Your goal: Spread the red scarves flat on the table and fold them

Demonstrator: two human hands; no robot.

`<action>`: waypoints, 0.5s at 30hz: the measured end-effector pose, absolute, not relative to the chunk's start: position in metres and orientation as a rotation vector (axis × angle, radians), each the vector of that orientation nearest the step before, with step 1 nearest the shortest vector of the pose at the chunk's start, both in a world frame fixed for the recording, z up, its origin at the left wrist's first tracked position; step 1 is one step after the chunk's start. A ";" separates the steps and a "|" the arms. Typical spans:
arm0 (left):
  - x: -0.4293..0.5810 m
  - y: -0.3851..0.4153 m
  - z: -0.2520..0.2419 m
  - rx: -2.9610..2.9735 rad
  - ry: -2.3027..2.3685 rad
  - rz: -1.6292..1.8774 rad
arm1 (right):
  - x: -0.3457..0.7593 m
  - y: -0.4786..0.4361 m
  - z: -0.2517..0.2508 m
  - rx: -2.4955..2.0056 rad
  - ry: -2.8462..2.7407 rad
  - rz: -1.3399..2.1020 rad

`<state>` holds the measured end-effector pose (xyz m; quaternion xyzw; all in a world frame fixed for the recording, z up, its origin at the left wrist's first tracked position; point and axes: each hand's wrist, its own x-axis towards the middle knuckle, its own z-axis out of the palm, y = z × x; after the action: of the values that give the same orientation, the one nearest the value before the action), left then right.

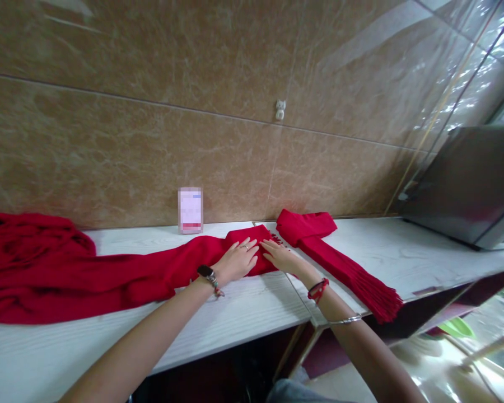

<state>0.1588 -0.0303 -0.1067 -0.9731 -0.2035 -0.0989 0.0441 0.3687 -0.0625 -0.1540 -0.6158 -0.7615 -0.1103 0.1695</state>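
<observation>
Long cloth (pixel 130 274): deep, even red, no print. Fringed scarf (pixel 348 268): same strong red, fringe included. Countertop (pixel 256 308): white, faint grey wood-grain streaks. Wall tiles (pixel 151 145): brown, netted with paler, marble-like veining. Cat figurine (pixel 280 109): white. Phone-like panel (pixel 190 210): pale pink-lilac, red bar low down, bluish patch above; detail blurred. Watch (pixel 205 272): black. Cord bracelet (pixel 318 290): red with black. Bangle (pixel 345 321): silver. Boxy appliance (pixel 457 184): dark grey, plain. Shelf interior (pixel 327 350): maroon. Basin (pixel 457 327): bright lime green.
</observation>
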 end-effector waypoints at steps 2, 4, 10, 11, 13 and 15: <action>0.164 -0.022 -0.114 -3.013 -0.779 -0.249 | 0.371 -0.064 -0.161 -1.726 -2.286 -0.356; 0.164 -0.016 -0.122 -3.067 -0.932 -0.152 | 0.375 -0.067 -0.163 -1.673 -2.399 -0.409; 0.159 -0.002 -0.112 -3.174 -1.048 0.006 | 0.374 -0.060 -0.134 -1.920 -2.351 -0.301; 0.163 0.001 -0.108 -3.150 -1.073 -0.042 | 0.370 -0.054 -0.128 -1.951 -2.288 -0.286; 0.172 0.007 -0.103 -3.055 -1.120 -0.208 | 0.362 -0.038 -0.120 -1.980 -2.191 -0.279; 0.183 0.014 -0.104 -2.975 -1.194 -0.311 | 0.356 -0.021 -0.120 -1.995 -2.187 -0.301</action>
<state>0.1826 0.0138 -0.1038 -0.9230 -0.3704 -0.0965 -0.0393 0.3558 -0.0213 -0.1200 -0.6682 -0.7325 -0.1009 0.0829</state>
